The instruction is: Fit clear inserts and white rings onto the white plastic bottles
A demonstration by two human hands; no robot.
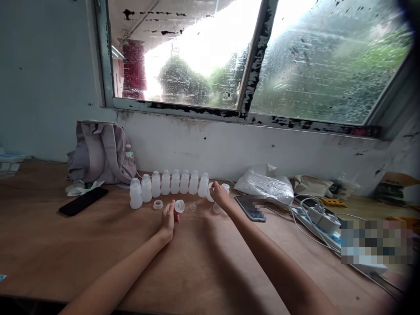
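My left hand (168, 220) is closed around a translucent plastic cap (179, 206), holding it tilted with its round opening toward the camera. A white ring (158, 204) lies on the table to its left. Between my hands lies a small clear teat (192, 206). My right hand (219, 194) is closed, its fingers curled by the right end of a row of frosted baby bottles (166, 183); what they grip is hidden. One bottle (209, 192) stands partly behind this hand. Near my right wrist is a clear cap-like piece (217, 208).
A black phone (83, 201) lies left, before a grey backpack (101, 151). Another phone (250, 208) lies right of my right hand, near a silvery plastic package (265, 186). Power strips with white cables (323, 218) run along the right side. A wall with a window stands behind.
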